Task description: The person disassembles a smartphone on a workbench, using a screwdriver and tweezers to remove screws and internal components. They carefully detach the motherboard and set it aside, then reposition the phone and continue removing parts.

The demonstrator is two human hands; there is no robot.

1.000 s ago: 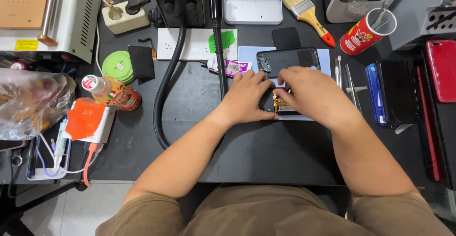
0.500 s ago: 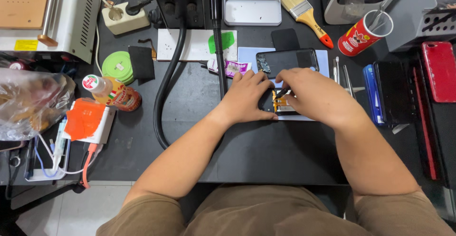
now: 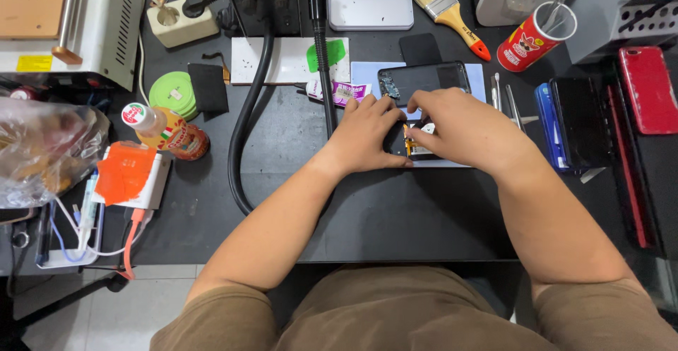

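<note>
Head view: an opened phone (image 3: 413, 143) is seen lying on a pale blue mat (image 3: 367, 75) near the middle of the black counter (image 3: 395, 210). Most of the phone is covered by the two hands; only a strip of orange and white inner parts shows between them. The left hand (image 3: 367, 133) is laid flat over the phone's left side, fingers curled down onto it, pressing rather than closed around it. The right hand (image 3: 462, 126) is bent over the right side, its fingertips (image 3: 417, 104) pinched at the upper edge of the phone; whether anything small is held between them cannot be told. Just beyond the hands, a dark phone panel (image 3: 424, 79) is set on the same mat, touching the fingertips' area. A thick black hose (image 3: 247, 132) is run down the counter to the left of the left hand. A paint brush (image 3: 448, 12) with a yellow and red handle and a grey metal tray (image 3: 371, 8) are placed further back. A red cup (image 3: 533, 37) holding tools stands to the right, and a red phone (image 3: 646, 90) lies at the far right edge. A small bottle (image 3: 166, 132) is lying on its side at the left.
</note>
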